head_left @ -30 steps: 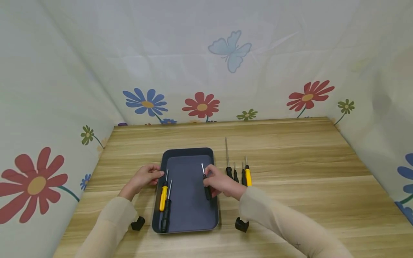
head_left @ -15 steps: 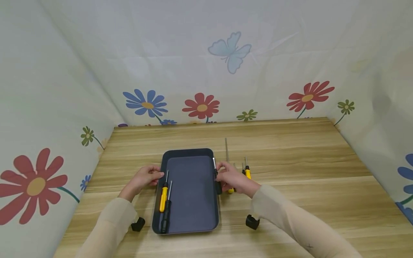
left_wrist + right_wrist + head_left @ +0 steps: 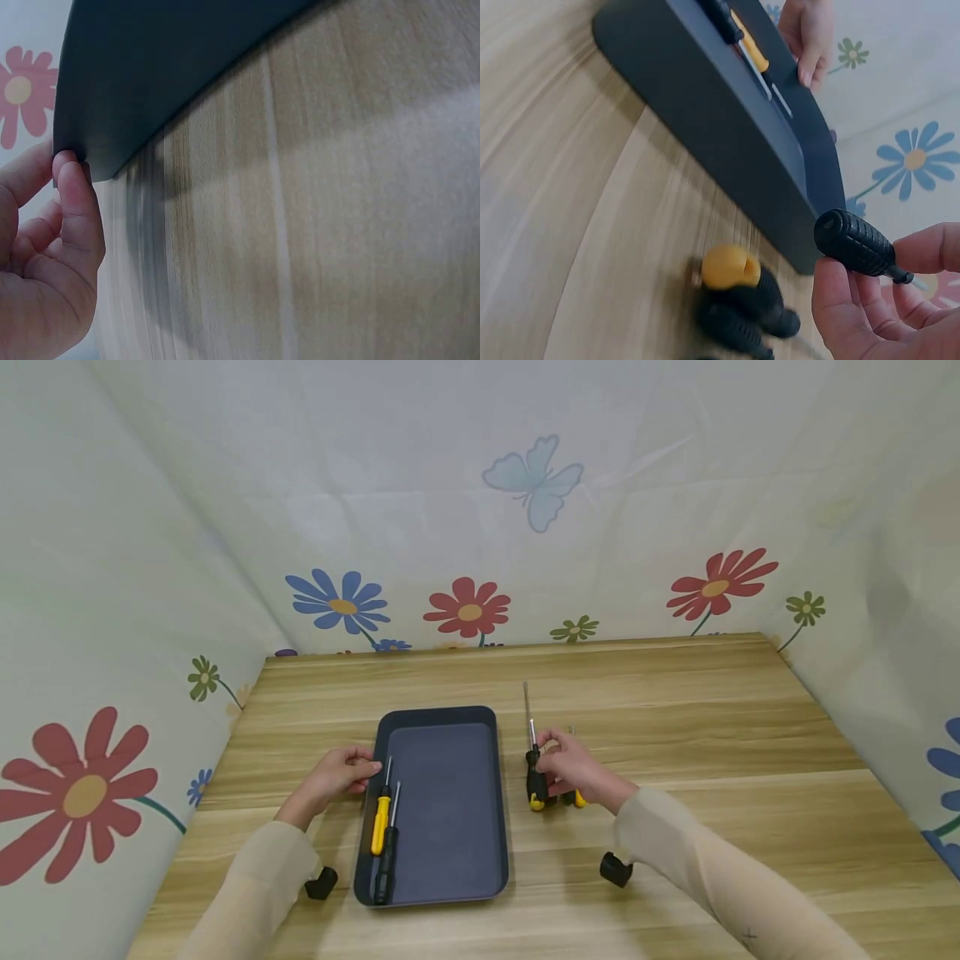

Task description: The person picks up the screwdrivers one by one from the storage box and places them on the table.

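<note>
My left hand point(image 3: 337, 772) pinches the left rim of a dark grey tray point(image 3: 453, 827); the left wrist view shows thumb and fingers at the tray's wall point(image 3: 150, 75). Inside the tray lie a yellow-handled screwdriver point(image 3: 380, 828) and a black-handled screwdriver point(image 3: 386, 864), side by side along the left wall. To the right of the tray, my right hand point(image 3: 573, 770) holds a small black-handled screwdriver point(image 3: 853, 244) above the table. Beneath it rests a long screwdriver with a yellow handle end point(image 3: 537, 802). Other screwdrivers there are partly hidden by the hand.
A wooden table point(image 3: 697, 718) carries the tray and tools. Flower-printed fabric point(image 3: 420, 510) stands behind and along both sides. Black blocks sit at both wrists, a left block point(image 3: 321, 882) and a right block point(image 3: 616, 869).
My right hand has moved right with the small black-handled screwdriver, from over the tray, past its right rim, to above the screwdrivers on the table. The left hand stays at the rim.
</note>
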`<state>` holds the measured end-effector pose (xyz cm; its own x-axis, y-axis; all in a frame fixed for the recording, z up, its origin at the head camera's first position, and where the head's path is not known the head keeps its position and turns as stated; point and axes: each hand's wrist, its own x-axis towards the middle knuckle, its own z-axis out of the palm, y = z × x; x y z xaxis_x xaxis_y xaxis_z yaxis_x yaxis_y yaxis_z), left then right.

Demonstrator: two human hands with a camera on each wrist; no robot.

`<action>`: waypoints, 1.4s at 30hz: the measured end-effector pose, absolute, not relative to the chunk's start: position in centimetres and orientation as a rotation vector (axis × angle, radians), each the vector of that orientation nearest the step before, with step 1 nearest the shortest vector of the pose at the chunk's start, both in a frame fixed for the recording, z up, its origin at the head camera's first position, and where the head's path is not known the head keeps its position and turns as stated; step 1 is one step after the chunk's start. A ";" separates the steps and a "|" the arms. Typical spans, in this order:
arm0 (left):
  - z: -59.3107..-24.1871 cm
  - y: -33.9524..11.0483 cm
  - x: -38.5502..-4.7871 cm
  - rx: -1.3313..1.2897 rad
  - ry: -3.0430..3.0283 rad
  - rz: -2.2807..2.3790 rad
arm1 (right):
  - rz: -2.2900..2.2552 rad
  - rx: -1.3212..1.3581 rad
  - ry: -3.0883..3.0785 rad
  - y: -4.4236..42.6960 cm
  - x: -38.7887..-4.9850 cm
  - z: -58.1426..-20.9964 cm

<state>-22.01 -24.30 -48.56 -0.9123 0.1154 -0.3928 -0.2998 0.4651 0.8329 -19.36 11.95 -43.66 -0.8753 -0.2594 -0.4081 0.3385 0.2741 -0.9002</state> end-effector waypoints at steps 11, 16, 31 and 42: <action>-48.4 -24.3 -21.9 -0.143 2.315 1.439 | -1.647 0.181 2.108 14.3 -20.2 -44.0; -48.4 -24.3 -21.9 -0.146 2.320 1.433 | -1.619 0.202 2.115 15.4 -20.7 -44.3; -48.3 -24.2 -21.9 -0.159 2.316 1.434 | -1.629 0.238 2.091 18.0 -21.4 -45.2; -48.3 -24.2 -21.9 -0.162 2.311 1.440 | -1.584 0.239 2.103 19.1 -21.4 -45.9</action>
